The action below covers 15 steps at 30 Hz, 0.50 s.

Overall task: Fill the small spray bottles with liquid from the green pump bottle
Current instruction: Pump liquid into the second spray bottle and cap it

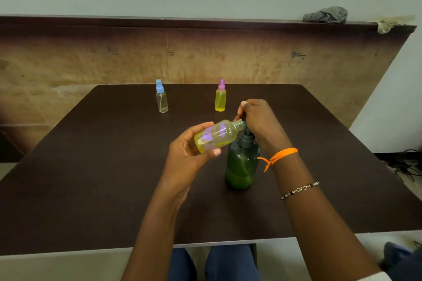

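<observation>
My left hand (194, 150) grips a small clear bottle (217, 136) with purple marks and yellow liquid, tilted with its open neck against the spout of the green pump bottle (242, 166). My right hand (258, 121) rests curled over the pump head. The green bottle stands upright mid-table, about a third full. Farther back stand a near-empty spray bottle with a blue cap (161, 97) and a spray bottle with a pink cap (220, 97), full of yellow liquid.
The dark brown table (91, 178) reaches back to a wooden panel. A grey cloth (326, 15) lies on the ledge at the top right. Cables (406, 166) lie on the floor to the right. My knees show below the table's front edge.
</observation>
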### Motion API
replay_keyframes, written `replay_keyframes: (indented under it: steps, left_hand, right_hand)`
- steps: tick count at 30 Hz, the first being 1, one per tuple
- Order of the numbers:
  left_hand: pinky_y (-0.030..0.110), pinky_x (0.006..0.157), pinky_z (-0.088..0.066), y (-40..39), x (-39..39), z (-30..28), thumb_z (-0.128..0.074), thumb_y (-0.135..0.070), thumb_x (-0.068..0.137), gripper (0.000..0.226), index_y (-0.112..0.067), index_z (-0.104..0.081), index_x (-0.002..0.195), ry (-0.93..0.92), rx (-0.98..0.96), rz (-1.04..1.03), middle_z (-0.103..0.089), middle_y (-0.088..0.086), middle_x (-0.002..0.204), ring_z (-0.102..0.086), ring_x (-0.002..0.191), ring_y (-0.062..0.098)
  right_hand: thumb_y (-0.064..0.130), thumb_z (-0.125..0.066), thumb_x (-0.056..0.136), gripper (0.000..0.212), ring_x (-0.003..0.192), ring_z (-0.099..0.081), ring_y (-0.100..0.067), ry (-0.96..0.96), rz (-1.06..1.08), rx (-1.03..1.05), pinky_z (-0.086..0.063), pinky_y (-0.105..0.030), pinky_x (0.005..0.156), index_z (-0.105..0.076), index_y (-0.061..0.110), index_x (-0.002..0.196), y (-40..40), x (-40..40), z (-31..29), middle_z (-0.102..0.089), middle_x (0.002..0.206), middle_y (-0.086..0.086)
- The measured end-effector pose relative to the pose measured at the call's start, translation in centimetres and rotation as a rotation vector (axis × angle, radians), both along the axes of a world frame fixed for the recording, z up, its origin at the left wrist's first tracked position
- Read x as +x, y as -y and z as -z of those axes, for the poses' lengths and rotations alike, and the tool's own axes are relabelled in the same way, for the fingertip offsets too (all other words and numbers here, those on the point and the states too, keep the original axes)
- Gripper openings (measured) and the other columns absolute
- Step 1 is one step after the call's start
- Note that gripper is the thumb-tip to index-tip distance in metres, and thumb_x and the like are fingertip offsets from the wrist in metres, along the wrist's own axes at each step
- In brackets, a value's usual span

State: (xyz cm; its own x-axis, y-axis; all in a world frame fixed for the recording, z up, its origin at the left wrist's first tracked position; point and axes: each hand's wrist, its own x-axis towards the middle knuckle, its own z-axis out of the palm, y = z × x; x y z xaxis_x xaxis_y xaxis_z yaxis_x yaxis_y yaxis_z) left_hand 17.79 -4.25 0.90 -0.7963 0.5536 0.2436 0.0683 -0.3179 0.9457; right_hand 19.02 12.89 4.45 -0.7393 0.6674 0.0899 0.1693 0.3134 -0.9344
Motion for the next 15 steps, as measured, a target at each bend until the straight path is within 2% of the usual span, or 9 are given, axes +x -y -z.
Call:
replay_keyframes:
  steps: [7, 15]
  left_hand:
    - [0.016, 0.074, -0.052, -0.12, 0.04, 0.13, -0.065, 0.019, 0.070, 0.051, -0.017, -0.062, 0.106, 0.008, 0.005, 0.003, -0.072, -0.005, 0.093, -0.066, 0.089, 0.005]
    - [0.017, 0.074, -0.052, 0.03, -0.09, 0.05, -0.066, 0.018, 0.069, 0.052, -0.019, -0.063, 0.105, 0.005, -0.004, 0.009, -0.073, -0.006, 0.094, -0.066, 0.091, 0.007]
  right_hand:
    - [0.015, -0.037, 0.093, 0.041, 0.065, -0.053, -0.026, -0.050, 0.033, -0.043, -0.044, -0.040, 0.071, -0.048, 0.017, 0.053, -0.11, 0.18, 0.47, -0.061, 0.063, -0.007]
    - [0.022, -0.039, 0.090, 0.039, 0.065, -0.054, -0.025, -0.003, -0.006, -0.009, -0.046, -0.045, 0.074, -0.050, 0.018, 0.053, 0.11, 0.51, -0.06, -0.060, 0.064, -0.006]
